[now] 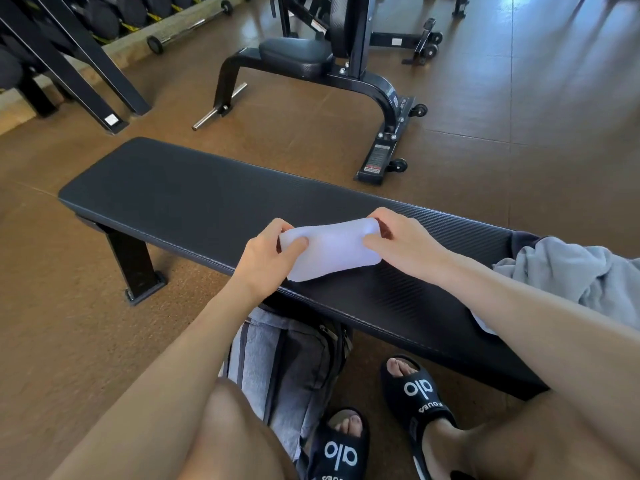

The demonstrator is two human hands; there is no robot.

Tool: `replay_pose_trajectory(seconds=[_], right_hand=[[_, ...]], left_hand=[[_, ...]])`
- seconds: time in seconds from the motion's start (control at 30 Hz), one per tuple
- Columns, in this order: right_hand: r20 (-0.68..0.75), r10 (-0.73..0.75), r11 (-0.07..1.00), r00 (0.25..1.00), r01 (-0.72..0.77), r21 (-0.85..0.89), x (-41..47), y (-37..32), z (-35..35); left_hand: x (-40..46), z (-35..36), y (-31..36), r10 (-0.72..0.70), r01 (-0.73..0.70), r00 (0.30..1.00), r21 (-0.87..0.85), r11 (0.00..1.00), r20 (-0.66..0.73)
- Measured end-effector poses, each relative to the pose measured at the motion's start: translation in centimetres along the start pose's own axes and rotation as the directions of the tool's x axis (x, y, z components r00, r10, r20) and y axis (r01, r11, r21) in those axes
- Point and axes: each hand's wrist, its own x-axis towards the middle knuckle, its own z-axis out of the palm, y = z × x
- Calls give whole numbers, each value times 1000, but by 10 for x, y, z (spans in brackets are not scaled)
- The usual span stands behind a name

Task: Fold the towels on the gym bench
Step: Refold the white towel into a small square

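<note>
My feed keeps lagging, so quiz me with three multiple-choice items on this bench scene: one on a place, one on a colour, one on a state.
1. Where does the grey towel pile lie?
A. on the bench's right end
B. on the floor
C. on the far seat

2. What colour is the small towel being folded?
A. black
B. white
C. red

3. How is the small towel held?
A. lying untouched
B. one hand only
C. both hands grip its ends

Answers:
1 A: the pile sits on the flat bench at its right end.
2 B: it shows white against the black pad.
3 C: the left hand and the right hand each pinch one end.
</note>
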Motion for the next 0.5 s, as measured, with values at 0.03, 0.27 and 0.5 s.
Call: replay_pose_trajectory(seconds=[0.03, 0.27, 0.5], right_hand=[[-3, 19, 1000, 1000, -19, 11, 1, -1, 2], [22, 78, 995, 997, -79, 58, 9, -7, 8], [69, 109, 994, 992, -110, 7, 13, -13, 7]], left_hand=[[1, 1, 0, -23, 23, 1000, -6, 1000, 1], [15, 9, 3, -185, 185, 983, 17, 983, -23], [13, 9, 7, -241, 242, 970, 160, 957, -27]])
